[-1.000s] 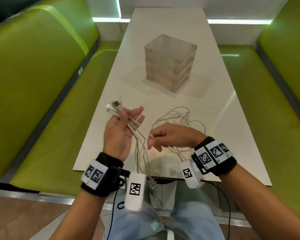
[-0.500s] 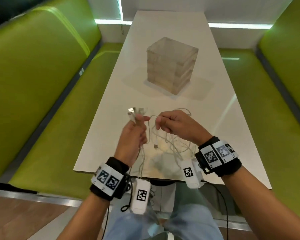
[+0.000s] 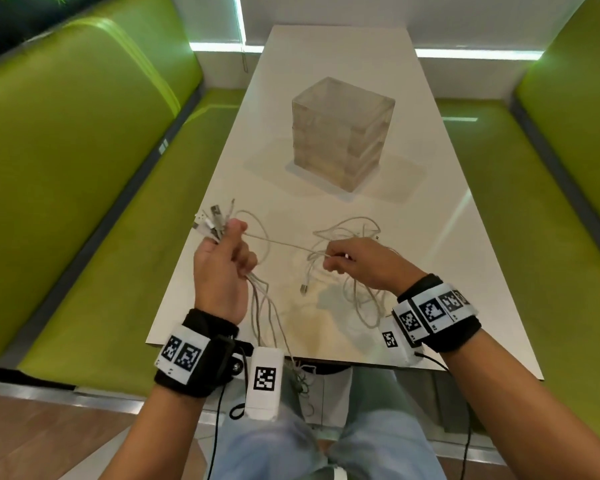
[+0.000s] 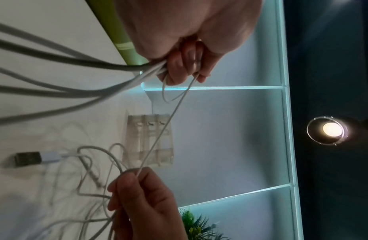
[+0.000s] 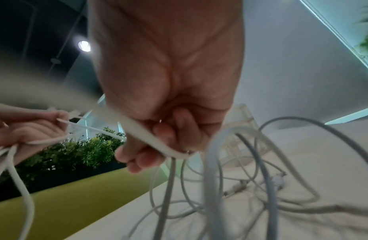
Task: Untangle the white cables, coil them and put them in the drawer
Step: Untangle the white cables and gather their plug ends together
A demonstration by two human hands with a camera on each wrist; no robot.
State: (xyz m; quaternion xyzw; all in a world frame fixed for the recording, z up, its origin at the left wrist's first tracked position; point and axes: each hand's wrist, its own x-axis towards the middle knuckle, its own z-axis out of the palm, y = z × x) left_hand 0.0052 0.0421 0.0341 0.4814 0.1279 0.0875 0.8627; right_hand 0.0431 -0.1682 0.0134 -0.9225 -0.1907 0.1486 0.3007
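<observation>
Both hands clamped on white cables point(image 3: 347, 271) near table point(image 3: 430, 209) front edge; drawer unit point(image 3: 342, 140) well beyond.

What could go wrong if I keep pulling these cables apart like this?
The strand stretched taut between your left hand and right hand may cinch the tangle on the table tighter. Strands hanging over the near table edge could snag there or on the wrist gear.
</observation>
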